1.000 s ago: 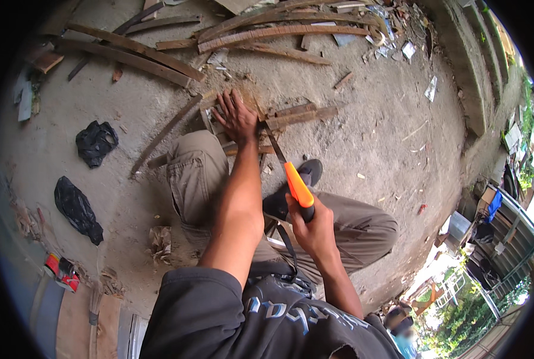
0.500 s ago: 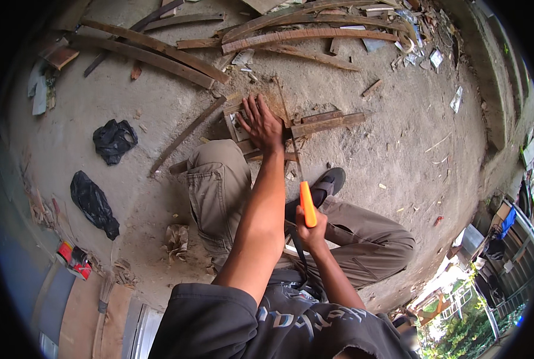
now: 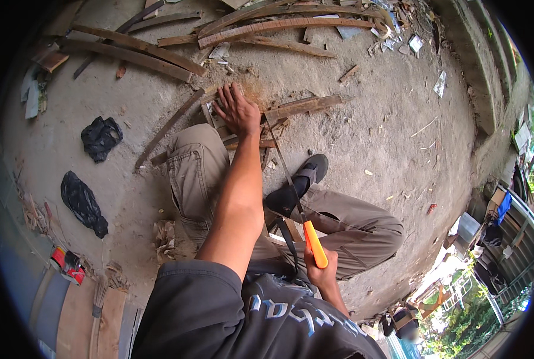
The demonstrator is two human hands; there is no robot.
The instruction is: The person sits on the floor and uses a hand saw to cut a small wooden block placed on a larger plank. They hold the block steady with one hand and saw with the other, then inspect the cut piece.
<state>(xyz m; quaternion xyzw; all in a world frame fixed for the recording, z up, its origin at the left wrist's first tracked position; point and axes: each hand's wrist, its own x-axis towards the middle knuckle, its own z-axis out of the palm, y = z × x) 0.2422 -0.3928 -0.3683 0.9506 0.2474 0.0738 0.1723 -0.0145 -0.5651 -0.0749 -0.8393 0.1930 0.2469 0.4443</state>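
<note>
My right hand [image 3: 322, 269] is wrapped around the orange handle of a handsaw [image 3: 316, 244]. The thin blade slants up and away to the left, and its far end meets the near end of a brown wooden strip [image 3: 309, 106]. My left hand [image 3: 238, 112] lies flat, fingers stretched out, over the left part of the wood and a small wooden frame [image 3: 208, 111]. Under the palm, the wood is hidden. Short wooden pieces [image 3: 261, 144] rest below the strip, beside my left wrist.
Long curved wooden strips [image 3: 291, 25] lie at the far side, with more at the far left [image 3: 136, 55]. Two black plastic bags [image 3: 101, 139] are on the ground at left. My shoed foot [image 3: 315, 170] is just right of the blade. Scraps litter the far right.
The saw has been drawn back toward me, its handle now lower and nearer my body. My left hand stays on the wood. The whole view has shifted a little.
</note>
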